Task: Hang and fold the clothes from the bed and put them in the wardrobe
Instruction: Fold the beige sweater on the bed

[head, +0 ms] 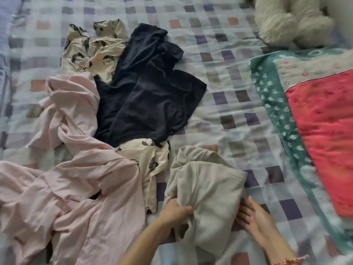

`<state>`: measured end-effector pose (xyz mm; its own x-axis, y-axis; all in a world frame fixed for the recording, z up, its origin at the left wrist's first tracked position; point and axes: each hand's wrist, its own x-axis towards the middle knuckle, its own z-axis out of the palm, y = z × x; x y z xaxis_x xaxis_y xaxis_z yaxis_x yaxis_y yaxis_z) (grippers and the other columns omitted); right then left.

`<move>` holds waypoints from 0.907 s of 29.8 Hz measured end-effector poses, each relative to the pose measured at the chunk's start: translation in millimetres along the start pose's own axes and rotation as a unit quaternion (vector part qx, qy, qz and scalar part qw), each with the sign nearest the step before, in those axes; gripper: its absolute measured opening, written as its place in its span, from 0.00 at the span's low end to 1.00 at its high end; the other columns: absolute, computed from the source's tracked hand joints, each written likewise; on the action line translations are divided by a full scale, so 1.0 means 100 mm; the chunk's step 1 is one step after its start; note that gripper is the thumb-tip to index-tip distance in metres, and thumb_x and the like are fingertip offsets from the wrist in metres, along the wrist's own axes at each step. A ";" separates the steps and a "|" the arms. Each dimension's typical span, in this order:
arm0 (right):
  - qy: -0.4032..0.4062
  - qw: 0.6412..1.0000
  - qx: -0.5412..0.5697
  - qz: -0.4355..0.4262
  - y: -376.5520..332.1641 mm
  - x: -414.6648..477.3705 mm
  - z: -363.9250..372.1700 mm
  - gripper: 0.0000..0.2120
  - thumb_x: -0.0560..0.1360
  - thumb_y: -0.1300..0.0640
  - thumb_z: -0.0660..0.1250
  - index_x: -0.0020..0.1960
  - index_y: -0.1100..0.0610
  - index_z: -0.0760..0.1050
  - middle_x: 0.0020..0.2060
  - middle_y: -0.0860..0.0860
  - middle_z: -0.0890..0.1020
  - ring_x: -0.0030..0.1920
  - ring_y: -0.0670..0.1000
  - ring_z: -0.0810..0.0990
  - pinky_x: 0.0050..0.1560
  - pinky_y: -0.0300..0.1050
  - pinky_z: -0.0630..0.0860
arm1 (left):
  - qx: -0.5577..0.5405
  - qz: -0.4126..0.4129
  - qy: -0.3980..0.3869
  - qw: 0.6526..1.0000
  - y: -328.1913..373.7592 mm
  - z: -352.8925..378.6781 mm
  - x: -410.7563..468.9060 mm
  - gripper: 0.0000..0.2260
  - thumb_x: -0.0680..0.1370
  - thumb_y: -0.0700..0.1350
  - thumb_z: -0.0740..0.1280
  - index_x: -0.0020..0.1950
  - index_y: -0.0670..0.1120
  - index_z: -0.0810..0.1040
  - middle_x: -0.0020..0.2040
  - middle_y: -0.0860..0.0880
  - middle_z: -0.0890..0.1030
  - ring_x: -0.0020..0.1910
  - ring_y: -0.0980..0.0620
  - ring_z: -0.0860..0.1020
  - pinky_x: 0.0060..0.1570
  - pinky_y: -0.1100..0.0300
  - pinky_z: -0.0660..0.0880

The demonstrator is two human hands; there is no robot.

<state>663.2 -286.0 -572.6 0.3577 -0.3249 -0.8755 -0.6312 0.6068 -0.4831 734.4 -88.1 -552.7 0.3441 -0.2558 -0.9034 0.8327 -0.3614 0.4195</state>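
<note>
Head view: the crumpled grey-beige cotton garment [208, 180] lay close by on the checked-quilt bed [229, 88]. The left hand [174, 210] had its grip clamped on a bunch of the fabric, likely to pull it free; the right hand [254, 215] lay flat-fingered against its edge.

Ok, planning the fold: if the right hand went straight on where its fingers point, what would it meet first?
The beige garment, most likely: the right hand points its straight fingers up-left at its near edge and seems almost on it.
</note>
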 end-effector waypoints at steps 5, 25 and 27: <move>0.106 0.947 -0.213 -0.214 -0.04 0.14 0.13 0.14 0.79 0.54 0.62 0.63 0.58 0.70 0.59 0.56 0.77 0.54 0.52 0.75 0.53 0.43 0.68 | 0.003 0.072 -0.085 0.994 0.11 -0.03 0.22 0.16 0.69 0.46 0.76 0.54 0.50 0.78 0.45 0.53 0.84 0.43 0.56 0.82 0.42 0.63 0.79; 0.207 0.759 -0.494 -0.370 0.63 0.41 0.73 0.41 0.71 0.30 0.46 0.75 0.54 0.56 0.75 0.57 0.57 0.74 0.56 0.55 0.73 0.54 0.49 | 0.053 0.188 0.153 0.969 -0.09 -0.40 0.57 0.19 0.67 0.60 0.72 0.52 0.51 0.79 0.48 0.56 0.82 0.53 0.54 0.79 0.56 0.57 0.74; 0.216 0.883 -0.334 -0.249 0.68 0.25 0.65 0.52 0.60 0.24 0.53 0.72 0.58 0.60 0.70 0.59 0.66 0.69 0.57 0.65 0.69 0.54 0.63 | -0.022 0.106 0.048 0.993 -0.04 -0.43 0.46 0.23 0.63 0.58 0.77 0.53 0.49 0.80 0.48 0.52 0.84 0.51 0.51 0.81 0.57 0.56 0.75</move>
<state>674.2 -205.6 -626.1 0.5004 -0.7645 -0.4064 -0.7862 -0.2047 -0.5830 765.4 -59.8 -600.2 0.5522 -0.2338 -0.8003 0.7544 -0.2684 0.5990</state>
